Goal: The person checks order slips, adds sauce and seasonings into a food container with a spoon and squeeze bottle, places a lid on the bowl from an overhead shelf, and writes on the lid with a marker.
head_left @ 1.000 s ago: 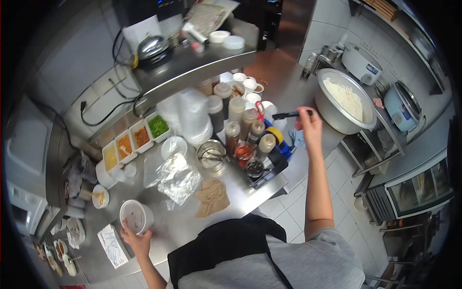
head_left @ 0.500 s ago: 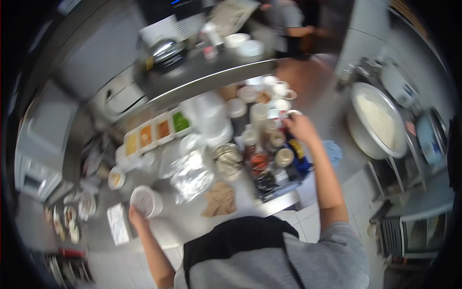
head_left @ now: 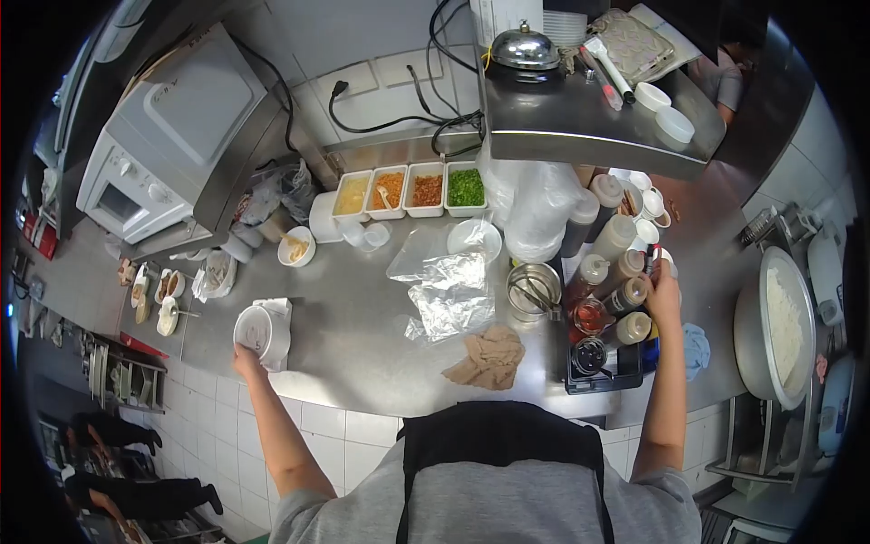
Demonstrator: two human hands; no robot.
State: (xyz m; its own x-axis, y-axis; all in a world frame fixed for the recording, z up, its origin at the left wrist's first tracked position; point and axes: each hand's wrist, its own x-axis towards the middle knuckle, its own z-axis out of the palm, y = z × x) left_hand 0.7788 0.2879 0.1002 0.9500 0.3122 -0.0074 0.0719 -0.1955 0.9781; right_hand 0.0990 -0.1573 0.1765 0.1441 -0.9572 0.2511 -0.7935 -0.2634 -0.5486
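My left hand [head_left: 246, 359] grips the rim of a white plastic tub [head_left: 262, 335], tilted so that its inside faces me. The tub hangs over or beside a white packet [head_left: 283, 313] on the steel counter. My right hand [head_left: 664, 288] is at the right side of a black tray [head_left: 605, 381] crowded with squeeze bottles [head_left: 615, 238]. Its fingers are closed around something small with red and black parts, mostly hidden. Close by are a jar of red sauce [head_left: 589, 317], a jar of dark sauce [head_left: 590, 355] and a blue cloth [head_left: 695, 352].
Four-sided topping trays [head_left: 427, 189] line the back of the counter [head_left: 362, 313]. Foil [head_left: 453, 295], a brown cloth [head_left: 489, 356] and a metal pot [head_left: 533, 292] lie mid-counter. A steel shelf [head_left: 589, 136] overhangs behind. At right stands a large rice bowl [head_left: 752, 344]; other people are visible farther off.
The view has turned and become sharper. My left hand still holds the tub, which now overlaps the white packet. My right hand remains by the bottles.
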